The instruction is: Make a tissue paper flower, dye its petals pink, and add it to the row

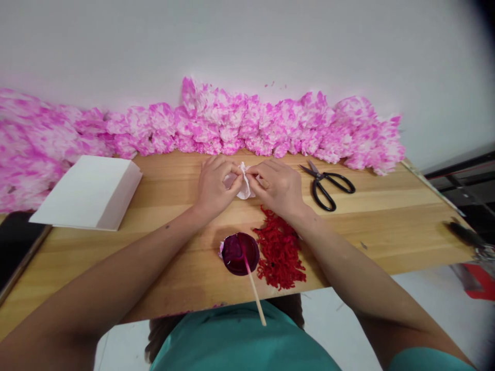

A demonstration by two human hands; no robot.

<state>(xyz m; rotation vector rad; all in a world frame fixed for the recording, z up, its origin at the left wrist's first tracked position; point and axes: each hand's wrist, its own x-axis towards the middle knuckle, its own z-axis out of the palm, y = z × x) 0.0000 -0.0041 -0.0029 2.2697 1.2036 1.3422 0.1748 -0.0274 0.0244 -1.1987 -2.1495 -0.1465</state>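
A small crumpled piece of white paper is pinched between both hands at the middle of the table. My left hand grips it from the left, thumb and fingertips pressed together. From the right, my right hand pinches the same paper, its fingertips close to the left ones. Nearer my body sits a bowl of dark magenta liquid with a wooden stick resting in it. Beside the bowl lies a pile of red strands, partly under my right forearm.
Black-handled scissors lie open right of my hands. A stack of white paper and a dark phone-like object are at the left. Pink and white paper flowers line the wall along the wooden table's back edge.
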